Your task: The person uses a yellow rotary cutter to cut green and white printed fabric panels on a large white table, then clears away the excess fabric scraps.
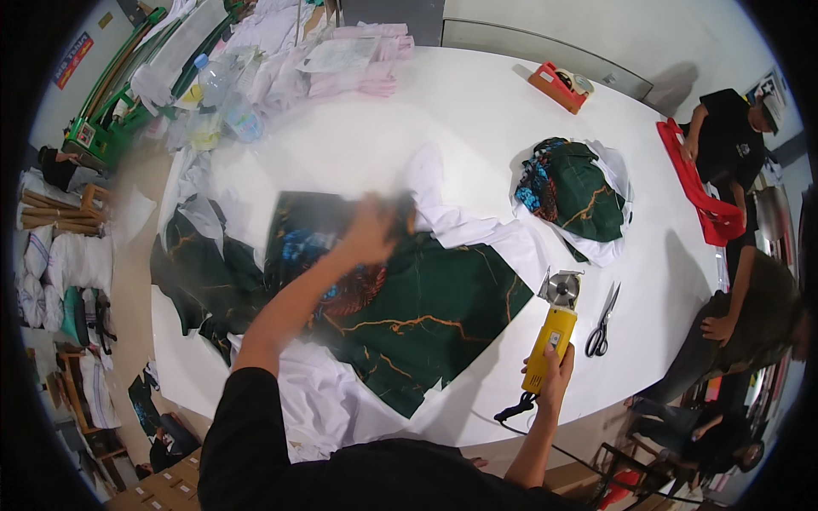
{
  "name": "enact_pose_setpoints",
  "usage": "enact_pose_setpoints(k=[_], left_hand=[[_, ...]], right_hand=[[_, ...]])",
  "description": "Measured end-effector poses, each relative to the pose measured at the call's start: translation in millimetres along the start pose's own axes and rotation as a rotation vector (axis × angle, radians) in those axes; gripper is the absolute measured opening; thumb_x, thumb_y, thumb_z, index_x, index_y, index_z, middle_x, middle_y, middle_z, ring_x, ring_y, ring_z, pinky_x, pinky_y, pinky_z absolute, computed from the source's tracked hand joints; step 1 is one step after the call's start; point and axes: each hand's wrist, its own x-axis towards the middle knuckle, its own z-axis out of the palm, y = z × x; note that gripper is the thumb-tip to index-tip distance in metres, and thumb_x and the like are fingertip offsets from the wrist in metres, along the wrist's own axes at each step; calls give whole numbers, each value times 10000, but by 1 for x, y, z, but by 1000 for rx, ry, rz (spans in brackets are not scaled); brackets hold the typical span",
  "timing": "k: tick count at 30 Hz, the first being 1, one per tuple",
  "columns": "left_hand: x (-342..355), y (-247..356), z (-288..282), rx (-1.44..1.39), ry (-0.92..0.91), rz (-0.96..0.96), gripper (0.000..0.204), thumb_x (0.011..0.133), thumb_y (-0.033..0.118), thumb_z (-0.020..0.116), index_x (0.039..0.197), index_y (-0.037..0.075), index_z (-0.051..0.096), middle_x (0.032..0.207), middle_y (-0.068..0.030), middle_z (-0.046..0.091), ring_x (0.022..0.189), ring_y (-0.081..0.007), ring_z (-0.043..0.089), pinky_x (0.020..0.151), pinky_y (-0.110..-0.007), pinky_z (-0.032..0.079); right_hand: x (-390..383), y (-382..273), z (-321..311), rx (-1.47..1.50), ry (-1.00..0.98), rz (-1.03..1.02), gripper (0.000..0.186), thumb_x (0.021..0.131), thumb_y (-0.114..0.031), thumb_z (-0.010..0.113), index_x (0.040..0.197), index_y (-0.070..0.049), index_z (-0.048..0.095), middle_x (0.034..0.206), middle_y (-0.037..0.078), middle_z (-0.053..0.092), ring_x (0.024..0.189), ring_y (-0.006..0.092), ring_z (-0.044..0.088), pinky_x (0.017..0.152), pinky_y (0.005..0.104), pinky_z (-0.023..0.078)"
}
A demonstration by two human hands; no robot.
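My right hand [555,375] grips a yellow electric rotary cloth cutter [545,347] by its body. The cutter's round metal blade points away from me, beside the right corner of a dark green patterned fabric [443,319]. Gold vein-like lines and a blue and rust motif run over this fabric. Over its far left part is my left hand [371,232], blurred, so its fingers are hard to read. White cloth [477,226] shows along the fabric's far edge, and more white cloth [319,396] bunches near me. Black-handled scissors [602,324] lie right of the cutter.
A bundle of green and white cloth [579,192] sits at the far right of the white table [477,111], with a red tape dispenser [561,87] behind. Another green piece [204,272] hangs over the left edge. A plastic bottle [213,81] and pink cloth stacks stand far left. People stand at right.
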Motion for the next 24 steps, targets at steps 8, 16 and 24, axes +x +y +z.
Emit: enact_pose_setpoints(k=[8, 16, 24], left_hand=[[92, 34, -50, -222, -305, 275, 707, 923, 497, 673, 1450, 40, 554, 1530, -188, 528, 1453, -384, 462, 1215, -528, 344], [101, -113, -63, 401, 499, -385, 748, 995, 381, 593, 1567, -45, 371, 1655, -235, 351, 1520, -491, 304, 1225, -643, 241], [-137, 175, -43, 6, -336, -308, 1207, 854, 848, 549, 1636, -19, 241, 1726, -273, 98, 1590, -460, 147, 1169, -785, 141]], right_hand=[[21, -6, 7, -65, 36, -13, 353, 1003, -285, 618, 1216, -42, 476, 937, 136, 620, 670, 227, 693, 541, 345, 591], [29, 2, 19, -42, -48, -35, 383, 1024, -261, 615, 1268, -20, 447, 990, 144, 615, 722, 227, 700, 578, 355, 608], [82, 21, 60, 4, -204, -96, 426, 1027, -230, 634, 1324, 3, 436, 1110, 186, 621, 827, 281, 742, 672, 380, 630]])
